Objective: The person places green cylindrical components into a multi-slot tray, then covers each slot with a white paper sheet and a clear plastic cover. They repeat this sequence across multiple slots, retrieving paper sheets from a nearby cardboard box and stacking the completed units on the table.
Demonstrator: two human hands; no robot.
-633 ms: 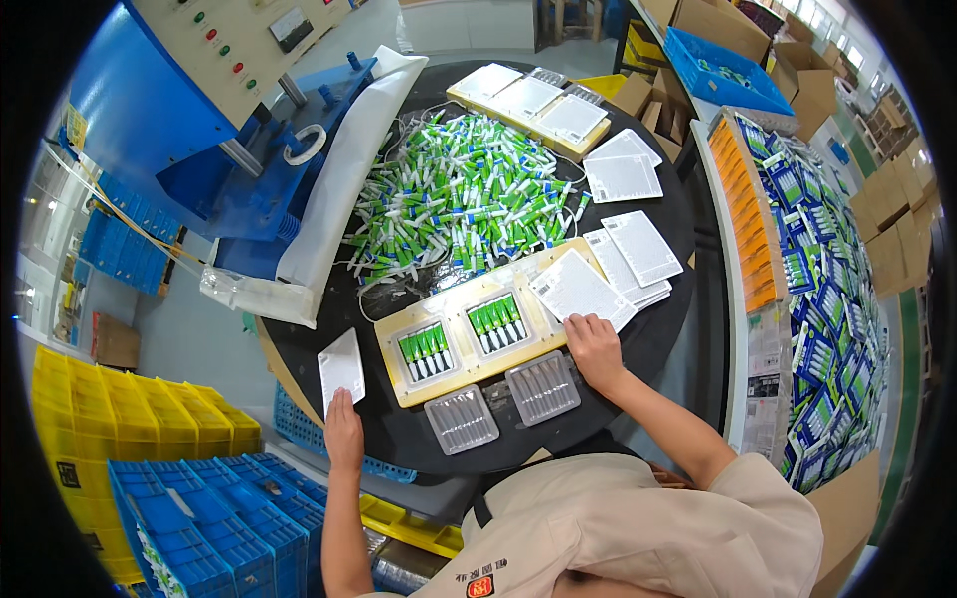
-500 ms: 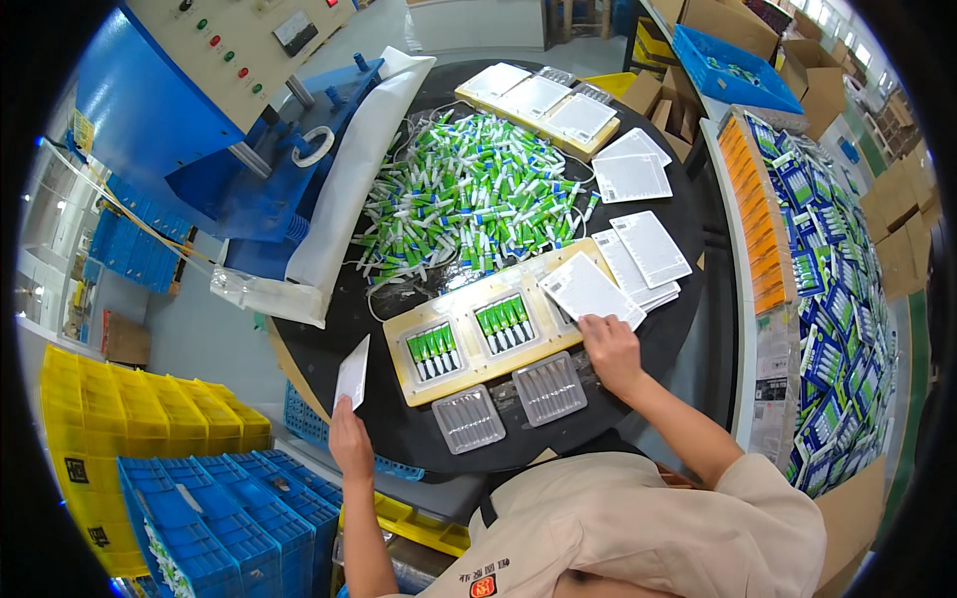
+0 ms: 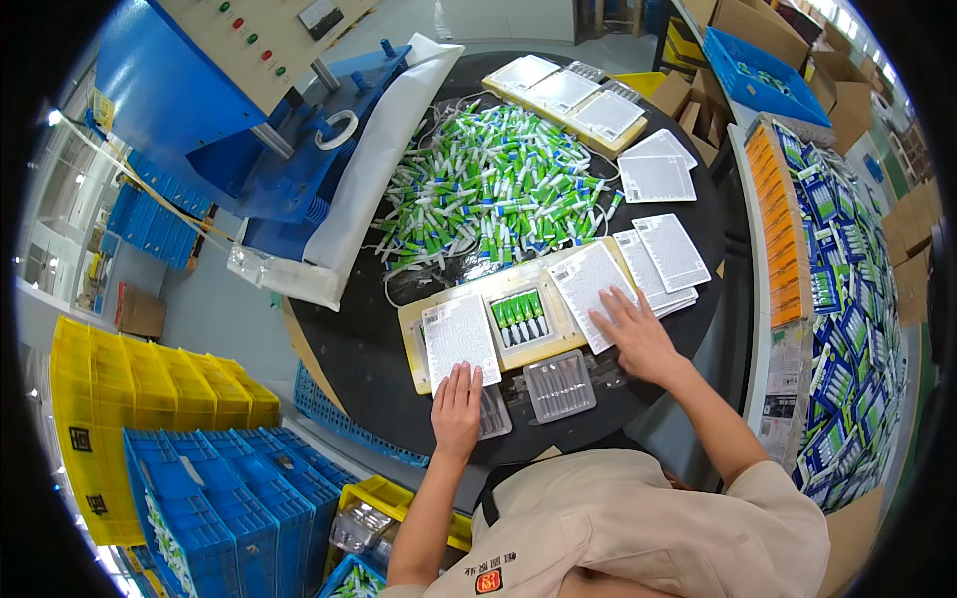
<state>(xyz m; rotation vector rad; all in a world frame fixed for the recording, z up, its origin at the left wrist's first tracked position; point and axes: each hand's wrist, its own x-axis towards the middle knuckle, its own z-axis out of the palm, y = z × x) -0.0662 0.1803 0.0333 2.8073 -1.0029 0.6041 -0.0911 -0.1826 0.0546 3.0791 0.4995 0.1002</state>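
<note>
- Left white card (image 3: 459, 337): rectangular, flat-looking, small dark print over its face; lies over the left end of the cream-yellow mould (image 3: 561, 317), covering most of the recess there.
- Right white card (image 3: 583, 287): same kind, set at a slant over the mould's right end; its right part is overlapped by fingers.
- Left hand (image 3: 457, 411): fingers straight and close together at the left card's lower edge; thumb hidden, so cannot tell whether it pinches or only presses.
- Right hand (image 3: 636, 337): open, fingers spread across the right card, not closed around it.
- Middle recess uncovered: row of green tubes (image 3: 519, 317) with white and dark lower parts, side by side.
- Clear ribbed tray (image 3: 560, 386): just below the mould; a second clear tray (image 3: 495, 414) beside it, partly hidden by left hand and card.
- Loose card stack (image 3: 673, 254): just right of the mould, overlapping sheets.
- Heap of loose tubes (image 3: 498, 189): green, white and blue, beyond the mould on the round black desk (image 3: 369, 349).
- Far edge: second mould (image 3: 563, 125) bearing cards.
- Left: blue press (image 3: 179, 110); white sheet (image 3: 359, 179) bordering the heap.
- Right: bin of blue-green packs (image 3: 847, 299).
</note>
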